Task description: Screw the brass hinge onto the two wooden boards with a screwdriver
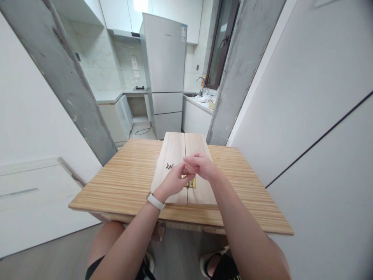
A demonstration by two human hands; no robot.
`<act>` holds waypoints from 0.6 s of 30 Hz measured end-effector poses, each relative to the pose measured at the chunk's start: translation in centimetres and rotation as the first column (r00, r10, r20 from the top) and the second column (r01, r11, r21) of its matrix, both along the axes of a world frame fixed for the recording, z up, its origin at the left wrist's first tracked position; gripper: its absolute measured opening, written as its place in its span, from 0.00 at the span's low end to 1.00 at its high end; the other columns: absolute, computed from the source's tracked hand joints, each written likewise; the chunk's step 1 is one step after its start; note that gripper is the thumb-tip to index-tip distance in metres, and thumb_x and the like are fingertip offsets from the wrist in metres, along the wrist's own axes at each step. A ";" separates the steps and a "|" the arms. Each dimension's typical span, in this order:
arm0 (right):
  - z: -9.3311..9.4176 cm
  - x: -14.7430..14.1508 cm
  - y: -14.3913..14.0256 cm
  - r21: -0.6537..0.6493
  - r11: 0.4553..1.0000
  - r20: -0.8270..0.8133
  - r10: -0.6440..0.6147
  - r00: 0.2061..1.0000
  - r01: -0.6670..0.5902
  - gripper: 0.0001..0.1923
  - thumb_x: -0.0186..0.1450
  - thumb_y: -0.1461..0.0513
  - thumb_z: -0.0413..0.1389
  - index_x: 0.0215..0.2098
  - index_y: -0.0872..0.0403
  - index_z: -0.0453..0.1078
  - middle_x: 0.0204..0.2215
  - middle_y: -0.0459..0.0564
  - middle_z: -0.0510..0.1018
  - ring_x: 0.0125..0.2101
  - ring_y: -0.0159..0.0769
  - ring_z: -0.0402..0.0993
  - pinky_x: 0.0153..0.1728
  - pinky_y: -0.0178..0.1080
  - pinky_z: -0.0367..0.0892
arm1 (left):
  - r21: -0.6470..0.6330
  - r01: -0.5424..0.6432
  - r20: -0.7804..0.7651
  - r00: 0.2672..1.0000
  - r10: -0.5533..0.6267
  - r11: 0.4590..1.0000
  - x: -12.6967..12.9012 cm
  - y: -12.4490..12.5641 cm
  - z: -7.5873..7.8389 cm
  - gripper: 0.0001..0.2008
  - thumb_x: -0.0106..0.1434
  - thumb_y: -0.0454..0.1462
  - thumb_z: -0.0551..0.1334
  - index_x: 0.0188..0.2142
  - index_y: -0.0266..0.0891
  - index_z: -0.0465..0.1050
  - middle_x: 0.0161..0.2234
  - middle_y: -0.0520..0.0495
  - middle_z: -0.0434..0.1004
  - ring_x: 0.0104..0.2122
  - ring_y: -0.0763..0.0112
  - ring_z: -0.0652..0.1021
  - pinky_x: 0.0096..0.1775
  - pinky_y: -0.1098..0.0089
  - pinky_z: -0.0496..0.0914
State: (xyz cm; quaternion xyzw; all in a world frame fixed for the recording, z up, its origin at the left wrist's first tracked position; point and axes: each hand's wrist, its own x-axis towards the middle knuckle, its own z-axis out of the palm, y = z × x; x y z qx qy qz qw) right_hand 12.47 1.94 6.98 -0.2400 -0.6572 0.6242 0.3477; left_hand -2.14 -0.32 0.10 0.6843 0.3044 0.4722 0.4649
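Observation:
Two pale wooden boards, the left board (170,149) and the right board (199,144), lie side by side with a thin seam between them. A brass-coloured hinge (192,183) sits across the seam near their front end, partly covered by my fingers. My left hand (176,179) is just above it, fingers closed together and meeting my other hand. My right hand (202,165) is curled in a pinch over the seam. Whatever is between the fingers of either hand is hidden or too small to make out. Several small screws (169,166) lie loose on the left board.
The boards rest on a wood-grain table (116,175) with its front edge close to my knees. Beyond it stand a grey fridge (166,58), a counter with a sink (190,94), and a low cabinet. White panels and bare grey pillars flank both sides.

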 end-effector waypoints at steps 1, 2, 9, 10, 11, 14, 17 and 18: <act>0.1 0.3 0.4 -0.017 0.999 -0.012 0.027 1.000 -0.027 0.33 0.65 0.47 0.60 0.11 0.50 0.51 0.10 0.37 0.51 0.15 0.25 0.45 0.22 0.37 0.45 | 0.002 0.018 0.009 1.000 -0.018 1.000 0.1 0.2 0.0 0.11 0.63 0.29 0.64 0.46 0.35 0.73 0.43 0.40 0.82 0.46 0.61 0.83 0.49 0.64 0.77; 0.0 0.5 0.6 -0.024 0.999 -0.028 0.020 0.999 -0.020 0.33 0.66 0.47 0.60 0.12 0.50 0.51 0.11 0.37 0.52 0.15 0.25 0.45 0.22 0.37 0.45 | 0.009 0.023 0.014 1.000 -0.023 1.000 0.2 0.3 0.0 0.13 0.63 0.29 0.63 0.48 0.35 0.73 0.45 0.40 0.82 0.47 0.61 0.83 0.50 0.64 0.76; -1.8 -1.7 -2.5 0.171 0.699 -0.139 -0.681 0.719 0.695 0.16 0.66 0.52 0.60 0.27 0.53 0.69 0.25 0.45 0.72 0.29 0.34 0.68 0.32 0.37 0.63 | 0.114 -0.218 -0.087 0.970 0.229 0.969 0.6 -0.8 0.2 0.15 0.63 0.28 0.64 0.49 0.38 0.77 0.43 0.43 0.85 0.44 0.62 0.84 0.49 0.65 0.76; -1.8 -2.4 -3.3 0.205 0.626 -0.164 -0.736 0.657 0.752 0.13 0.65 0.53 0.61 0.31 0.53 0.69 0.29 0.46 0.74 0.33 0.36 0.70 0.35 0.38 0.65 | 0.138 -0.268 -0.094 0.955 0.282 0.954 0.7 -1.2 0.0 0.14 0.63 0.28 0.63 0.48 0.38 0.78 0.42 0.43 0.85 0.43 0.63 0.84 0.48 0.66 0.76; -1.8 -3.2 -4.2 0.206 0.574 -0.179 -0.774 0.608 0.792 0.11 0.66 0.54 0.60 0.35 0.52 0.69 0.31 0.47 0.75 0.35 0.37 0.71 0.37 0.38 0.66 | 0.157 -0.319 -0.103 0.936 0.337 0.935 0.8 -1.6 -0.2 0.14 0.63 0.28 0.63 0.47 0.38 0.79 0.42 0.43 0.85 0.42 0.63 0.83 0.46 0.67 0.76; -1.3 -5.6 -6.5 0.190 0.474 -0.107 -0.861 0.498 0.860 0.10 0.66 0.55 0.59 0.38 0.51 0.66 0.32 0.46 0.72 0.31 0.36 0.69 0.35 0.39 0.65 | 0.181 -0.429 -0.175 0.871 0.458 0.885 1.4 -2.7 -1.0 0.11 0.65 0.30 0.61 0.45 0.37 0.80 0.37 0.44 0.85 0.35 0.65 0.82 0.38 0.69 0.74; -1.1 -7.2 -7.5 0.191 0.325 -0.090 -0.934 0.347 0.926 0.11 0.66 0.55 0.59 0.35 0.51 0.62 0.29 0.42 0.67 0.28 0.35 0.65 0.34 0.39 0.63 | 0.190 -0.432 -0.213 0.859 0.466 0.882 1.9 -3.4 -1.7 0.11 0.68 0.32 0.59 0.45 0.37 0.80 0.37 0.44 0.85 0.35 0.66 0.81 0.36 0.70 0.73; -1.2 -7.4 -7.5 0.182 0.303 -0.101 -0.941 0.324 0.935 0.12 0.67 0.54 0.58 0.32 0.50 0.61 0.26 0.41 0.65 0.27 0.34 0.63 0.32 0.38 0.61 | 0.193 -0.437 -0.206 0.858 0.471 0.879 1.9 -3.5 -1.8 0.11 0.68 0.33 0.59 0.44 0.37 0.80 0.38 0.44 0.85 0.35 0.66 0.81 0.36 0.70 0.72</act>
